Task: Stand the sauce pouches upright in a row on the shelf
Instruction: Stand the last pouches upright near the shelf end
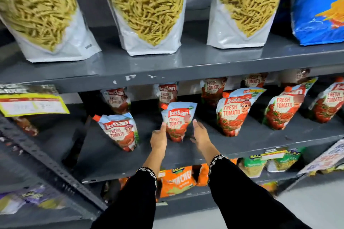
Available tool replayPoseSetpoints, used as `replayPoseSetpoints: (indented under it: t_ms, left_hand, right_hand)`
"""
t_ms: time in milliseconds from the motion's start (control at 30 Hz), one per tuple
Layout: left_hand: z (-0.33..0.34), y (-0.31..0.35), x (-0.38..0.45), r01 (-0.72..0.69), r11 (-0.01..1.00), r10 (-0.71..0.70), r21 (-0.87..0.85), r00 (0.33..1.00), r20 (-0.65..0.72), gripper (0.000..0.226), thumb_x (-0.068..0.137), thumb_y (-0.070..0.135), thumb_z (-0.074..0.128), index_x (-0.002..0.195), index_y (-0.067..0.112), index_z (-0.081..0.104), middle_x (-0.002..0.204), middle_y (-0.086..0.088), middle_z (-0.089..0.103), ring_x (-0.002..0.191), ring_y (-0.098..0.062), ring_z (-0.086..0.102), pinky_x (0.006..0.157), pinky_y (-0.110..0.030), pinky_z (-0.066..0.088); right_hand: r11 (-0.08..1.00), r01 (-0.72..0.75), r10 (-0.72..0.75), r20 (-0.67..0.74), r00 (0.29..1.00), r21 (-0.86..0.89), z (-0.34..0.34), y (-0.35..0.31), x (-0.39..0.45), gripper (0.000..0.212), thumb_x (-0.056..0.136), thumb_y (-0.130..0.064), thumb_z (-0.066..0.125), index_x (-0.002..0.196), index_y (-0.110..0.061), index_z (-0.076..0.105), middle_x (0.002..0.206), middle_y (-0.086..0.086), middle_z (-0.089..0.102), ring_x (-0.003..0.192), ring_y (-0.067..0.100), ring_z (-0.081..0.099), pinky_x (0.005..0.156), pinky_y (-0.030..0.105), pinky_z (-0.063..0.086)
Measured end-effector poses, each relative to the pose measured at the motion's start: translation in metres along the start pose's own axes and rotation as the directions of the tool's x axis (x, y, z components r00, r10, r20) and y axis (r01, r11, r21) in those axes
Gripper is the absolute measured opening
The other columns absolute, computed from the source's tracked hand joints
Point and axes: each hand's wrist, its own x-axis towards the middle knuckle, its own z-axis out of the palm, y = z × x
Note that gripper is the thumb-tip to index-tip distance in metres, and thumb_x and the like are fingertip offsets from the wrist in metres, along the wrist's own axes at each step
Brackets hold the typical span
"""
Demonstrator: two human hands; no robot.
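A red and white tomato sauce pouch (176, 121) stands upright on the grey middle shelf (260, 136), between my two hands. My left hand (158, 138) is at its lower left edge with the thumb touching it. My right hand (200, 134) is just right of it, fingers apart, with a small gap. Another pouch (121, 132) stands to the left, leaning a little. Three more pouches (235, 111) (284, 106) (328, 103) stand in a row to the right. Several pouches (167, 94) stand behind, partly hidden under the upper shelf.
Large sev bags (149, 11) and a blue snack bag (320, 5) fill the upper shelf. A yellow price tag (31, 105) hangs at the left. Orange snack packs (176, 180) sit on the shelf below. A slotted metal upright (46, 160) runs down the left.
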Motion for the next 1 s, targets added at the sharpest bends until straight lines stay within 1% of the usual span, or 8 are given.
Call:
replayPoseSetpoints:
  t_ms: [67, 133, 300, 433, 567, 733, 800, 1000]
  left_hand:
    - [-0.018, 0.008, 0.011, 0.019, 0.997, -0.014, -0.074, 0.998, 0.068, 0.075, 0.088, 0.062, 0.032, 0.132, 0.003, 0.049, 0.139, -0.024, 0.049, 0.125, -0.039, 0.049, 0.106, -0.047, 0.040]
    - [-0.027, 0.014, 0.012, 0.057, 0.977, -0.022, -0.206, 0.985, 0.172, 0.073, 0.088, 0.064, 0.032, 0.141, 0.015, 0.039, 0.150, -0.012, 0.038, 0.134, -0.032, 0.041, 0.111, -0.043, 0.036]
    - [-0.031, 0.014, 0.006, 0.105, 0.935, 0.035, -0.340, 0.924, 0.381, 0.068, 0.092, 0.060, 0.025, 0.141, 0.015, 0.038, 0.149, -0.006, 0.042, 0.135, -0.024, 0.041, 0.106, -0.036, 0.034]
    - [-0.033, 0.013, 0.006, 0.083, 0.933, 0.060, -0.350, 0.923, 0.380, 0.064, 0.093, 0.058, 0.024, 0.139, 0.016, 0.041, 0.146, -0.008, 0.046, 0.133, -0.025, 0.044, 0.109, -0.038, 0.033]
    - [-0.042, 0.005, 0.008, 0.085, 0.936, 0.046, -0.341, 0.932, 0.360, 0.065, 0.092, 0.058, 0.026, 0.139, 0.015, 0.041, 0.145, -0.009, 0.047, 0.133, -0.026, 0.044, 0.111, -0.039, 0.032]
    - [-0.046, 0.006, 0.008, 0.094, 0.940, 0.033, -0.328, 0.932, 0.360, 0.066, 0.092, 0.058, 0.027, 0.140, 0.015, 0.040, 0.146, -0.010, 0.046, 0.134, -0.026, 0.043, 0.112, -0.039, 0.032]
    - [-0.048, 0.006, 0.009, 0.093, 0.939, 0.030, -0.330, 0.936, 0.350, 0.067, 0.092, 0.058, 0.028, 0.142, 0.015, 0.037, 0.148, -0.010, 0.043, 0.135, -0.026, 0.042, 0.111, -0.039, 0.033]
    - [-0.056, -0.008, 0.009, 0.122, 0.945, -0.045, -0.303, 0.968, 0.248, 0.076, 0.087, 0.064, 0.032, 0.145, 0.015, 0.032, 0.154, -0.009, 0.032, 0.139, -0.029, 0.034, 0.117, -0.045, 0.028]
  right_hand:
    - [0.995, 0.005, -0.014, 0.089, 0.996, 0.098, 0.024, -0.007, -0.007, 0.043, 0.094, -0.041, 0.045, 0.128, -0.015, 0.055, 0.101, 0.000, 0.066, 0.090, 0.017, 0.063, 0.062, 0.029, 0.049]
    - [0.987, -0.007, -0.011, 0.113, 0.994, 0.158, 0.035, -0.010, -0.010, 0.043, 0.095, -0.044, 0.042, 0.125, -0.017, 0.056, 0.111, 0.003, 0.067, 0.101, 0.021, 0.065, 0.064, 0.028, 0.051]
    - [0.988, -0.009, -0.006, 0.092, 0.996, 0.156, 0.042, -0.005, -0.014, 0.041, 0.094, -0.049, 0.036, 0.111, -0.021, 0.060, 0.098, 0.001, 0.068, 0.092, 0.022, 0.064, 0.063, 0.029, 0.050]
    - [0.992, 0.005, -0.015, 0.078, 0.997, 0.129, 0.045, -0.007, -0.015, 0.035, 0.095, -0.047, 0.037, 0.105, -0.022, 0.058, 0.097, 0.002, 0.066, 0.088, 0.020, 0.063, 0.067, 0.033, 0.051]
    - [0.991, -0.035, 0.022, 0.102, 0.995, 0.130, 0.053, -0.001, -0.018, 0.032, 0.097, -0.041, 0.034, 0.110, -0.020, 0.053, 0.116, 0.006, 0.060, 0.116, 0.029, 0.056, 0.096, 0.046, 0.046]
    - [0.991, -0.017, 0.006, 0.083, 0.997, 0.136, 0.058, 0.002, -0.022, 0.041, 0.097, -0.039, 0.035, 0.126, -0.015, 0.053, 0.130, 0.011, 0.060, 0.109, 0.026, 0.059, 0.089, 0.042, 0.048]
    - [0.991, 0.003, -0.007, 0.029, 1.000, 0.132, 0.059, 0.004, -0.022, 0.043, 0.097, -0.038, 0.036, 0.128, -0.013, 0.052, 0.130, 0.012, 0.060, 0.111, 0.028, 0.059, 0.086, 0.039, 0.048]
    - [0.995, 0.040, -0.065, -0.276, 0.959, -0.093, 0.062, 0.025, -0.025, 0.048, 0.098, -0.036, 0.034, 0.123, 0.002, 0.050, 0.128, 0.022, 0.057, 0.117, 0.037, 0.053, 0.096, 0.040, 0.042]
